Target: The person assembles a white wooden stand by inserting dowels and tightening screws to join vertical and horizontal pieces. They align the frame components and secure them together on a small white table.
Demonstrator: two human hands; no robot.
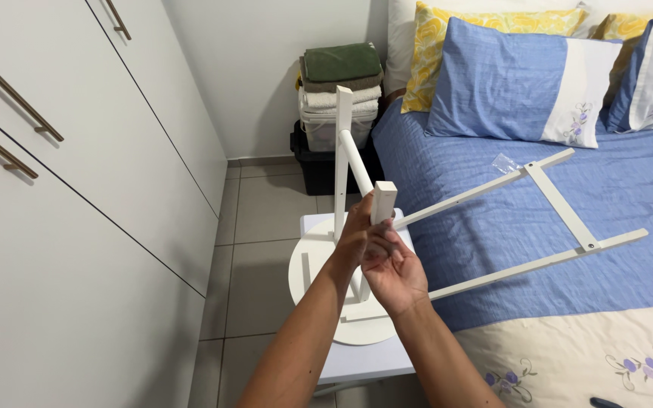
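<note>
- Here, both hands meet at the top of a short white leg; the left hand and right hand are pressed together, clamped round it.
- The leg stands upright on a round white seat, which lies on a small bench just beside the bed.
- A white ladder-like frame slants from the seat across the bed.
- Judged step: fitting this leg; next calls for a firm, straight twist or push.

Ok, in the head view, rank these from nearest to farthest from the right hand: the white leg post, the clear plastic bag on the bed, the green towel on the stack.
1. white leg post: right hand reaches up to it, with the left hand beside it.
2. clear plastic bag: up and right, on the blue bedspread.
3. green towel: top of the stack by the far wall.
</note>
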